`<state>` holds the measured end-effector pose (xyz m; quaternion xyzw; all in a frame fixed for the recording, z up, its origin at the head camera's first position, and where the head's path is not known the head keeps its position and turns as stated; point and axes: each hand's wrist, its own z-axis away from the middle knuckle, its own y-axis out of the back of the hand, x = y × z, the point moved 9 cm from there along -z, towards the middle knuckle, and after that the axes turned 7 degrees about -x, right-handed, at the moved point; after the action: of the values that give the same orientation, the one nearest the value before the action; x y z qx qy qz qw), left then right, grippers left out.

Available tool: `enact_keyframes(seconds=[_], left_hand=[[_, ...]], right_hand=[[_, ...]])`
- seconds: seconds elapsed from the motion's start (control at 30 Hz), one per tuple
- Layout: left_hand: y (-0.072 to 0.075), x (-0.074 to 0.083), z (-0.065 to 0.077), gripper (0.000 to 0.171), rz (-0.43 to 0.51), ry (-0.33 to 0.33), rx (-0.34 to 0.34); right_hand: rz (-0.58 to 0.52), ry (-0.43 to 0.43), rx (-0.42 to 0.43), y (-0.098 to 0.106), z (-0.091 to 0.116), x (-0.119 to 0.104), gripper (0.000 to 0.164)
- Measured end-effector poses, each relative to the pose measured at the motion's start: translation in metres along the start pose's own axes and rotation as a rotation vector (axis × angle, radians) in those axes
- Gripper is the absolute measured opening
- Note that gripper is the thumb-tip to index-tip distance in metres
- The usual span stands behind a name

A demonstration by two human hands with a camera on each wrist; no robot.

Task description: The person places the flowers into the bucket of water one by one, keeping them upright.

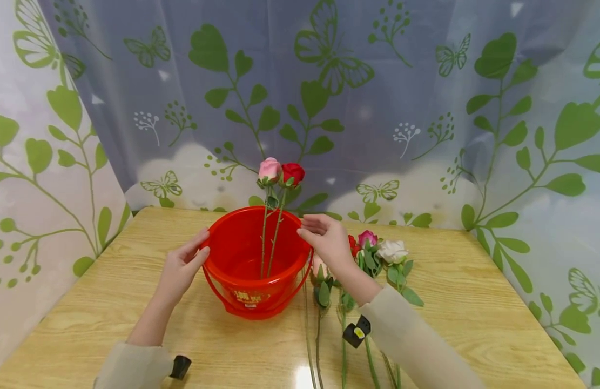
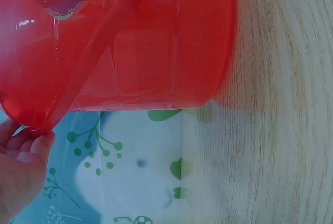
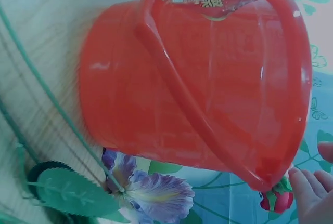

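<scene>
A red plastic bucket (image 1: 251, 296) stands upright on the wooden table, its handle (image 1: 217, 292) hanging down at the front. Two long-stemmed roses lean inside it, a pink rose (image 1: 269, 170) and a red rose (image 1: 292, 174), heads above the rim. At the bucket's left rim, my left hand (image 1: 179, 270) pinches the edge between thumb and fingers, close to the handle's joint in the left wrist view. My right hand (image 1: 331, 246) is at the right rim with its fingers extended; in the right wrist view the fingertips (image 3: 294, 173) lie close against the edge.
Several flowers lie right of the bucket, partly under my right arm, including a white rose (image 1: 392, 251) and a magenta rose (image 1: 368, 239). Their stems (image 1: 344, 346) run toward the near table edge. A leaf-and-butterfly patterned curtain (image 1: 358, 124) hangs behind the wooden table (image 1: 455, 302).
</scene>
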<state>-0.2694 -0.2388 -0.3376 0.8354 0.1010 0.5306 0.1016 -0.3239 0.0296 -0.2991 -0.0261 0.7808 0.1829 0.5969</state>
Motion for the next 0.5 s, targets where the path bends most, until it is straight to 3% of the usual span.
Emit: enact_keyframes(seconds=[0.33, 0.5], left_hand=[[-0.002, 0.004, 0.0, 0.038, 0.008, -0.004, -0.004], [-0.001, 0.005, 0.0, 0.038, -0.004, 0.003, 0.001]], right_hand=[[-0.03, -0.085, 0.012, 0.024, 0.033, 0.019, 0.031], [-0.011, -0.082, 0.036, 0.037, 0.048, 0.024, 0.03]])
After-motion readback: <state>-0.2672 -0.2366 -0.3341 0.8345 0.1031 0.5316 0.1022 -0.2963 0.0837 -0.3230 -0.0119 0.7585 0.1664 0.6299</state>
